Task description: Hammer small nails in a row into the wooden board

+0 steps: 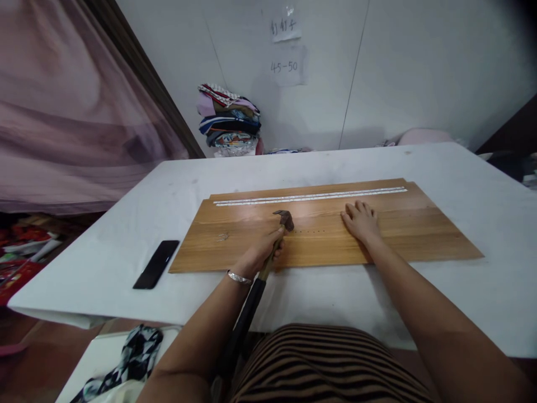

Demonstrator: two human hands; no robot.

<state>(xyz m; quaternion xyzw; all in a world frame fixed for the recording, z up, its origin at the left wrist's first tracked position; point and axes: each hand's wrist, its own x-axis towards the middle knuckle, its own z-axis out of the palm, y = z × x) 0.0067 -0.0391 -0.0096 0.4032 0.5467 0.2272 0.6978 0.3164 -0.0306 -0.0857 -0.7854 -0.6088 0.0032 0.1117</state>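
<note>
A wooden board (403, 224) lies flat on the white-covered table. My left hand (268, 249) is wrapped round the upper handle of a claw hammer (287, 220), whose head is over the board's middle and whose black grip points down towards my body. Right of the hammer head runs a row of several small dark dots (314, 231). My right hand (361, 220) rests on the board right of the dots, fingers a little bent and apart, holding nothing. Several nails (222, 237) lie on the board's left part. A white measuring strip (310, 197) stretches along its far edge.
On the table (104, 252), a black phone (156, 265) lies left of the board. Folded clothes (230, 120) are stacked beyond the far edge, by a wall with paper notes (286, 66). A pink curtain (62, 101) hangs at left. Patterned cloth (140, 352) lies on a lower white surface.
</note>
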